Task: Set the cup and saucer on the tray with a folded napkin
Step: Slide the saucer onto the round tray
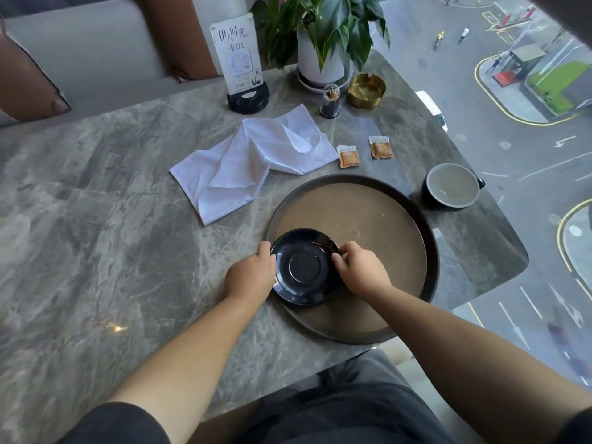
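A black saucer point(304, 267) sits at the near left edge of the round brown tray point(378, 219), slightly overlapping its rim. My left hand point(251, 274) grips the saucer's left rim and my right hand point(360, 269) grips its right rim. The dark cup point(451, 185) with a pale inside stands off the tray, on the table to the tray's right. A white cloth napkin point(250, 161) lies crumpled and unfolded on the table behind the tray to the left.
Two orange sachets point(349, 157) lie behind the tray. Further back stand a toothpick holder point(330, 100), a gold ashtray point(366, 89), a potted plant point(323, 59) and a table sign point(240, 59). The grey marble table point(112, 219) ends close on the right.
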Demonstrator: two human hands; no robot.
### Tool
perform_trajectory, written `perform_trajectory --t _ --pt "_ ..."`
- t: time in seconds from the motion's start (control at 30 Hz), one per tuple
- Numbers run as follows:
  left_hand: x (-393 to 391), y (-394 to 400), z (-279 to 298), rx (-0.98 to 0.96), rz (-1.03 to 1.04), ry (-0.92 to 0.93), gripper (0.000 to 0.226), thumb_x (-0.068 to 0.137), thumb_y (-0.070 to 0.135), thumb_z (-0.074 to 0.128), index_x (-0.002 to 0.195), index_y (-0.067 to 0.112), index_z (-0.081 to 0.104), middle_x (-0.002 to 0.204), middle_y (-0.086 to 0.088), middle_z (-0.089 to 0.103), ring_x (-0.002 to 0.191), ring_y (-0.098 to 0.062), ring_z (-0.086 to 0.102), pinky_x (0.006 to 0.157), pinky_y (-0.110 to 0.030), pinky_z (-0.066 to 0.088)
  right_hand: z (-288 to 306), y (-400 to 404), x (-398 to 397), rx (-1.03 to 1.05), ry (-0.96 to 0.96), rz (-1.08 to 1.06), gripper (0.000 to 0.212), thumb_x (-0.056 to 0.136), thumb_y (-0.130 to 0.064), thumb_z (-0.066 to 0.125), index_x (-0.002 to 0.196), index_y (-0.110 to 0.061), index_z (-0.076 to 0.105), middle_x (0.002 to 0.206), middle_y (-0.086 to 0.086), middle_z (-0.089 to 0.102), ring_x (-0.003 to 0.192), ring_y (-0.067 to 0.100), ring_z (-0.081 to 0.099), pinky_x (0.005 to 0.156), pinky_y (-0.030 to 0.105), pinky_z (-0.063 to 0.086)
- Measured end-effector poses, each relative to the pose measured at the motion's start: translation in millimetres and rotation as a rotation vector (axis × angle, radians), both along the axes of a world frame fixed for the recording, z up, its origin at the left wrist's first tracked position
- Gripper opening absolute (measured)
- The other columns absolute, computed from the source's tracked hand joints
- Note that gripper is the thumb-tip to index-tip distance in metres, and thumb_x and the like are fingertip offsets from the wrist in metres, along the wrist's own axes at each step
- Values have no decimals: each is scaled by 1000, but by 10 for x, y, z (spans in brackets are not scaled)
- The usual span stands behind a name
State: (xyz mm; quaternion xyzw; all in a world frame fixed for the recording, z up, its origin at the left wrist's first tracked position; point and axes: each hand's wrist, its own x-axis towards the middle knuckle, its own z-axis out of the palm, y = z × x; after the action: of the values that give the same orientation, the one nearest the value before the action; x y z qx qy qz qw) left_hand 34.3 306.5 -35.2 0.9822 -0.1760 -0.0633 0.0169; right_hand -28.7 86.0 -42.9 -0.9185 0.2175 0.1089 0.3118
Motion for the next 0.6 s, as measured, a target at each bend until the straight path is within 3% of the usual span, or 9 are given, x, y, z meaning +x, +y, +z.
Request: perform_trajectory --t 0.17,0.3,0.4,0.5,0.6 --pt "5 14 43 -21 -6 9 30 97 35 40 110 10 49 64 -9 64 50 -31 52 44 -28 25 49 -67 -22 3 1 -10 38 89 -54 46 104 -21 55 93 6 70 86 31 63 65 33 46" --pt "63 -51 192 -121 32 -37 25 96 32 42 92 8 51 72 -13 64 59 -35 58 48 -32 30 197 -216 -45 -83 -30 -27 39 88 -57 40 102 -24 56 90 3 71 82 28 64 65 33 48" --pt "153 -299 389 -226 -66 -85 19 92 26 48 85 10 53 80 -11 61 70 -35 56 62 -39 41 342 -415 -84 -183 -142 -47 33 90 -50 44 103 -23 57 95 -1 68 86 25 63 64 33 46" --pt "215 -736 561 -284 -242 -123 15 88 27 53 88 13 58 89 -7 61 81 -32 55 74 -43 45 484 -680 -159 -257 -278 -57 30 91 -42 49 101 -16 61 99 3 61 91 25 60 71 35 46" --pt "241 -1217 646 -311 -381 -103 28 86 31 55 105 11 60 106 -10 62 96 -32 56 82 -44 43 594 -942 -260 -354 -319 -59 34 90 -39 54 109 -12 62 107 8 60 98 28 56 81 37 46"
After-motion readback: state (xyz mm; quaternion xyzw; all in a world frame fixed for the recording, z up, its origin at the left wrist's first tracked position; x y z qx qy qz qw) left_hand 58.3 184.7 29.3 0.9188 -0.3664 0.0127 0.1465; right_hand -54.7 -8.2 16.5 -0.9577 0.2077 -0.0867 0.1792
